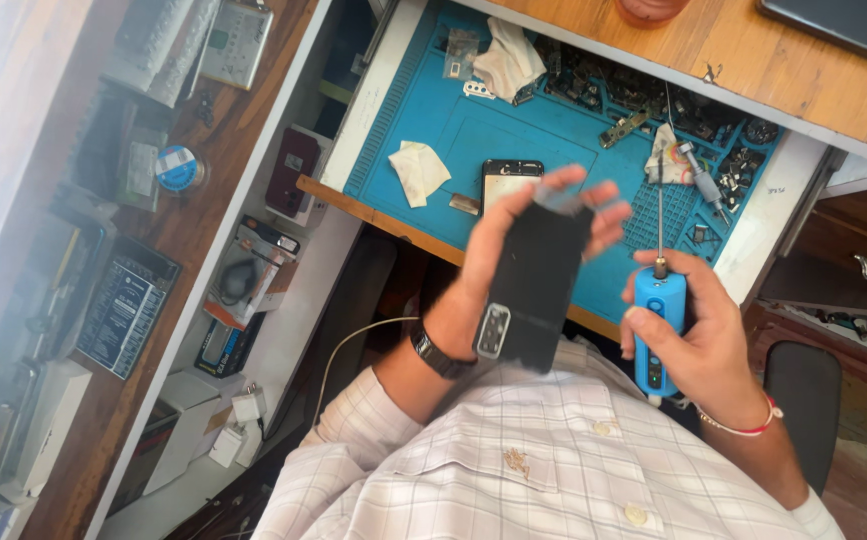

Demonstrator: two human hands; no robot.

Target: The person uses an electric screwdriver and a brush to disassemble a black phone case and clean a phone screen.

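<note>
Now the left hand grips a black phone, the right hand clamps a blue electric screwdriver; the blue mat's far-edge compartments hold small parts.

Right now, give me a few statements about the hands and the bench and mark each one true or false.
1. The left hand holds a dark phone with its back to the camera. True.
2. The right hand holds a red hammer. False: it holds a blue electric screwdriver, bit pointing up.
3. The bench mat is blue. True.
4. The left wrist is bare. False: it wears a black watch.
5. A second phone lies on the mat beyond the left hand. True.
6. Both hands rest flat on the mat. False: both are raised over the lap, each closed on its thing.
</note>
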